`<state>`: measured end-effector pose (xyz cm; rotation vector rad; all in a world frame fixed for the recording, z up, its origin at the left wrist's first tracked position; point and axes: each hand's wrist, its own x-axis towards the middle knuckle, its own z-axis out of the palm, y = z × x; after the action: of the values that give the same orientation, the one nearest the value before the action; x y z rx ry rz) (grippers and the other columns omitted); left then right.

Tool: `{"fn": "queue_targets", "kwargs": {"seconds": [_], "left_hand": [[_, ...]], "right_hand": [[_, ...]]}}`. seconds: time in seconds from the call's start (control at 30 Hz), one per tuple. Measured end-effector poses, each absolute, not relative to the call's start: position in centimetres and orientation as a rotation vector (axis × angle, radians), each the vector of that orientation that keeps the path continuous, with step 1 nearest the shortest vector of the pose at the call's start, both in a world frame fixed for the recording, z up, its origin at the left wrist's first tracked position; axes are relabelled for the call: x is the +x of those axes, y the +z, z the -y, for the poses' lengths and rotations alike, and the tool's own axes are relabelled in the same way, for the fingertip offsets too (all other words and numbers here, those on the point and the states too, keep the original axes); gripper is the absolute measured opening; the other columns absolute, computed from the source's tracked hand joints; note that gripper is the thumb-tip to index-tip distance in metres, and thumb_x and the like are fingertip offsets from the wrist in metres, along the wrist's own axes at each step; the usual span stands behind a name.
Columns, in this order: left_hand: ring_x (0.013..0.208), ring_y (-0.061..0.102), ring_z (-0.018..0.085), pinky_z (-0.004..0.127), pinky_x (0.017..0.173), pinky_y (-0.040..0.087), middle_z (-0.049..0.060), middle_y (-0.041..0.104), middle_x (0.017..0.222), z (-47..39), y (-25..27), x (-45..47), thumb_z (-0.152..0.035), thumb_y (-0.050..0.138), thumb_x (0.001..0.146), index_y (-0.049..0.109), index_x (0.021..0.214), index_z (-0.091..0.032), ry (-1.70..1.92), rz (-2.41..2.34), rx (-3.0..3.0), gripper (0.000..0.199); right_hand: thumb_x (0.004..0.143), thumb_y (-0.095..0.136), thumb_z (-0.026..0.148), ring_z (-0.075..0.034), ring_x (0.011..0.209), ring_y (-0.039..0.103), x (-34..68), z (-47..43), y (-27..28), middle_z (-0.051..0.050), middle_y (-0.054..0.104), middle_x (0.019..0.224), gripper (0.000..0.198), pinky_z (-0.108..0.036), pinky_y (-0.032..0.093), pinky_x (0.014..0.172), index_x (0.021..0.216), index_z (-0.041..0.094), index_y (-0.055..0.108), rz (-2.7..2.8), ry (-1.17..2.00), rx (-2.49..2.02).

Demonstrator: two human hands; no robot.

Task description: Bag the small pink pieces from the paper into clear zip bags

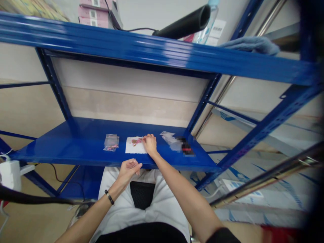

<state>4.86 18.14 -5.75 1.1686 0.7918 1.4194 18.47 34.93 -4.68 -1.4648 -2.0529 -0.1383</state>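
Observation:
My right hand (150,144) reaches over a white sheet of paper (129,148) on the blue shelf. Its fingertips are pinched together at the sheet's right side, beside a small cluster of pink and brown pieces (137,141). What lies between those fingertips is too small to make out. Nearer to me, at the shelf's front edge, my left hand (130,168) hovers with its fingers loosely curled and apart, and nothing shows in it. Left of the paper lies a clear plastic bag (111,142) with small pink pieces at its bottom.
Right of the paper lie clear plastic bags (171,140) and a dark, pixelated item (186,147). The blue shelf (86,148) has uprights on both sides. An upper shelf (113,44) above it carries pink boxes (94,12), a black tube (184,23) and a blue cloth (255,44).

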Motion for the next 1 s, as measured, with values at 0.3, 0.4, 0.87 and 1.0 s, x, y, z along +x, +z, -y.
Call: {"fn": "queue_targets", "kwargs": {"seconds": [0.3, 0.4, 0.87, 1.0], "left_hand": [[0.048, 0.048, 0.009, 0.022, 0.055, 0.037, -0.003, 0.054, 0.05, -17.4, -5.4, 5.4, -0.041, 0.074, 0.076, 0.051, 0.061, -0.016, 1.414, -0.966, 1.258, 0.037], [0.049, 0.047, 0.009, 0.021, 0.054, 0.037, -0.003, 0.053, 0.052, -17.6, -5.3, 5.4, -0.041, 0.075, 0.075, 0.05, 0.061, -0.016, 1.405, -0.962, 1.296, 0.037], [0.054, 0.045, 0.009, 0.022, 0.056, 0.035, -0.003, 0.049, 0.057, -18.8, -5.0, 3.6, -0.036, 0.075, 0.07, 0.047, 0.057, -0.016, 1.375, -1.081, 1.335, 0.036], [0.056, 0.046, 0.01, 0.022, 0.057, 0.035, -0.003, 0.049, 0.058, -19.6, -5.4, 3.2, -0.03, 0.073, 0.068, 0.046, 0.057, -0.016, 1.41, -1.1, 1.349, 0.032]], "right_hand": [[0.09, 0.055, 0.021, -0.024, 0.099, 0.049, 18.4, -35.1, -4.4, -0.008, 0.064, 0.093, 0.015, -0.034, 0.035, 0.085, 0.083, 0.02, 0.069, 2.04, -0.069, -1.497], [0.09, 0.055, 0.023, -0.024, 0.098, 0.05, 18.6, -35.3, -4.5, -0.007, 0.065, 0.092, 0.017, -0.034, 0.035, 0.085, 0.083, 0.02, 0.07, 2.012, -0.062, -1.49], [0.088, 0.063, 0.032, -0.021, 0.088, 0.059, 18.2, -31.1, 0.2, -0.006, 0.069, 0.087, 0.017, -0.037, 0.042, 0.09, 0.082, 0.019, 0.073, 1.733, 0.253, -1.002], [0.086, 0.067, 0.034, -0.02, 0.084, 0.06, 18.0, -26.2, 1.1, -0.004, 0.069, 0.084, 0.015, -0.035, 0.044, 0.084, 0.08, 0.021, 0.073, 1.863, 0.432, -0.783]]}}
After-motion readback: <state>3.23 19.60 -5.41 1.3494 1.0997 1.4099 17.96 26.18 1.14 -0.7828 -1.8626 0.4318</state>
